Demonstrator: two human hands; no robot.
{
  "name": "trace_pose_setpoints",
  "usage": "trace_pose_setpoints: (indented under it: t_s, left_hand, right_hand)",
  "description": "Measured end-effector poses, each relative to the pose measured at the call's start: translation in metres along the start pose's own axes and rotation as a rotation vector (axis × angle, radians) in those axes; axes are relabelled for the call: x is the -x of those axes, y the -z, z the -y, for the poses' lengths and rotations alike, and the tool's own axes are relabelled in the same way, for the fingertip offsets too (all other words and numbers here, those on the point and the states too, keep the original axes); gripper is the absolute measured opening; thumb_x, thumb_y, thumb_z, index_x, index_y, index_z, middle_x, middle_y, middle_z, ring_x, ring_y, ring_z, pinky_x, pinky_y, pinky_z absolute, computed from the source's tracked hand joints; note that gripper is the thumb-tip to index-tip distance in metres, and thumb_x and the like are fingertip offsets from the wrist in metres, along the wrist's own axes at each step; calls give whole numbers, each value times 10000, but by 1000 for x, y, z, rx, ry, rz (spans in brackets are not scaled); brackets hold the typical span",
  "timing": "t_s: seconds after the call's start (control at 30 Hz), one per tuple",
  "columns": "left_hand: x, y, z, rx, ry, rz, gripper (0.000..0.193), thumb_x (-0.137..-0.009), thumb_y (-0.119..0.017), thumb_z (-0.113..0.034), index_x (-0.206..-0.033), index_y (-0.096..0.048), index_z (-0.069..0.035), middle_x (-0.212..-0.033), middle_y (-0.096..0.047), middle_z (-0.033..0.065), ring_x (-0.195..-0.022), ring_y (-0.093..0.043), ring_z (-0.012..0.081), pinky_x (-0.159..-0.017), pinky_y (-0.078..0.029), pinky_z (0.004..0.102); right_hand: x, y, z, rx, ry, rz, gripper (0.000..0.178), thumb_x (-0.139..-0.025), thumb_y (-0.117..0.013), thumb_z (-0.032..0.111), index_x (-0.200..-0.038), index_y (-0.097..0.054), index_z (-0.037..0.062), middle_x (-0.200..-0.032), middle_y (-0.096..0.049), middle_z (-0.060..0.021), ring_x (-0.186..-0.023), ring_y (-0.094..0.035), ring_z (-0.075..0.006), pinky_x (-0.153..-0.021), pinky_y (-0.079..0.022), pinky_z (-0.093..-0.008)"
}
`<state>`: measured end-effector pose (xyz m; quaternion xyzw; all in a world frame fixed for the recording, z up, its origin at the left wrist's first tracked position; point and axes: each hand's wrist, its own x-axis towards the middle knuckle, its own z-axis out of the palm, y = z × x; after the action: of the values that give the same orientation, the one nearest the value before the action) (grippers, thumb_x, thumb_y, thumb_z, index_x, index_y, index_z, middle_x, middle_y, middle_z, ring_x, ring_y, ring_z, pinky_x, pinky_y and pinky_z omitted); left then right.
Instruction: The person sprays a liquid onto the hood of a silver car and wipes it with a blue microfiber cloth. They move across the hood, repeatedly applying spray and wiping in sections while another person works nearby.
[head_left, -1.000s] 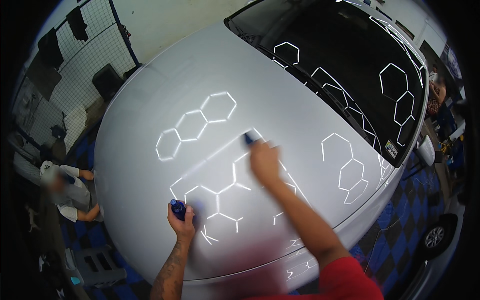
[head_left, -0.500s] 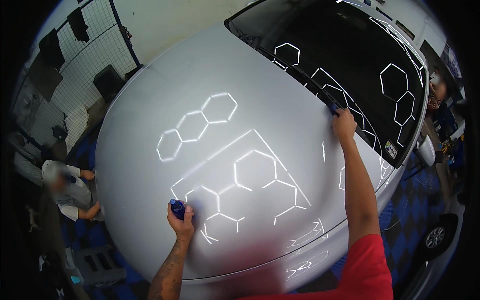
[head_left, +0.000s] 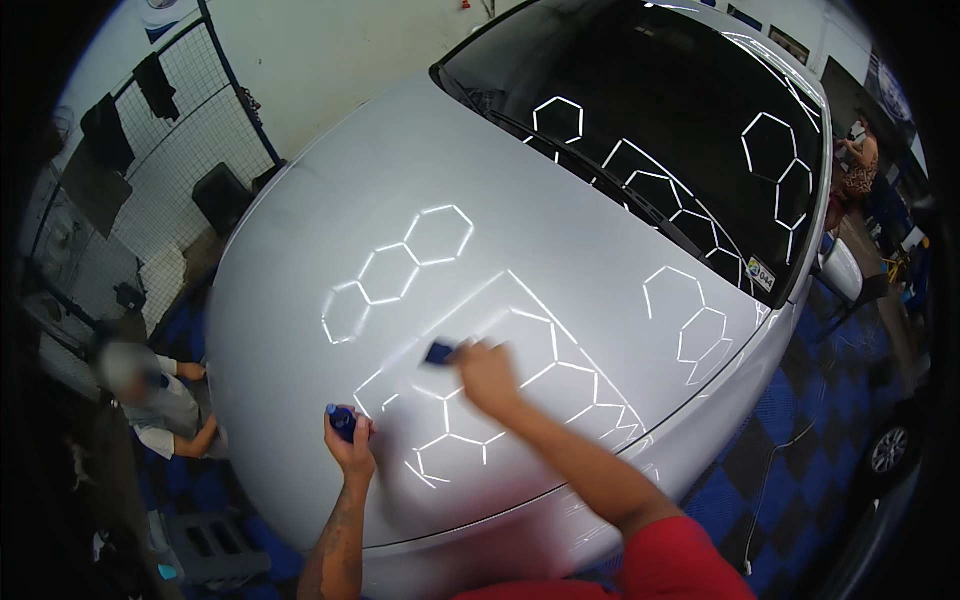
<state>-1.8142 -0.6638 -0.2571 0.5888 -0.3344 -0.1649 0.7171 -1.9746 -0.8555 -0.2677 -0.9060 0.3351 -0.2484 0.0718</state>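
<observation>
A silver car's hood [head_left: 310, 240] spreads beneath both hands, with bright hexagonal light reflections on its glossy paint. My left hand [head_left: 352, 452] is wrapped round a small dark blue bottle [head_left: 341, 420] with a lighter blue top, held over the hood's near left part. Over the middle of the hood, my right hand [head_left: 488, 378] grips a small dark blue applicator block [head_left: 437, 353]. The block seems to be at the paint surface, though motion blurs the hand and its exact contact cannot be made out.
The dark windshield [head_left: 680, 110] and a wiper [head_left: 620, 200] lie beyond the hood. A person [head_left: 170, 405] crouches by the car's front at left, near a grey plastic step stool [head_left: 215, 545]. Another person [head_left: 860, 160] is at far right. A cable [head_left: 770, 480] crosses the checkered floor.
My right hand has swept with the block from the hood's edge by the windshield leftward and nearer, to the hood's middle. The left hand still holds the bottle, slightly lower and further left.
</observation>
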Motion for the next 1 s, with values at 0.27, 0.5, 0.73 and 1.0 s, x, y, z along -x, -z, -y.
trace_pose_setpoints:
  t_s: [0.27,0.5,0.73,1.0]
  left_hand:
    - [145,59,-77,145,213,-75,288,-784,-585,-27,-1050,-474,-24,-806,-607,135,-690,-629,241,-637,-529,360]
    - [241,75,-92,194,580,-32,258,-813,-605,-27,-1051,-507,-11,-819,-620,132,-703,-632,215,-646,-546,345]
    - [238,76,-106,72,544,43,373,-823,-702,-85,-1122,-495,-1,-818,-611,74,-680,-607,148,-603,-515,282]
    - [187,75,-145,-518,-28,457,421,-694,-744,-88,-1105,-654,-89,-942,-618,127,-886,-609,319,-790,-495,376]
  right_hand:
    - [-50,153,-283,343,-579,-294,235,-835,-599,153,-1032,-722,117,-955,-641,-134,-922,-632,-328,-812,-482,-502]
    - [-28,57,-111,295,-355,-132,145,-846,-538,135,-828,-655,51,-925,-617,-105,-866,-594,-300,-748,-435,-493]
    - [78,31,111,-615,-153,113,246,-815,-638,162,-1026,-691,49,-877,-615,-97,-787,-621,-263,-682,-499,-391]
    - [229,120,165,-2176,-1042,461,274,-885,-589,231,-1066,-549,29,-897,-586,-99,-765,-552,-195,-626,-437,-309]
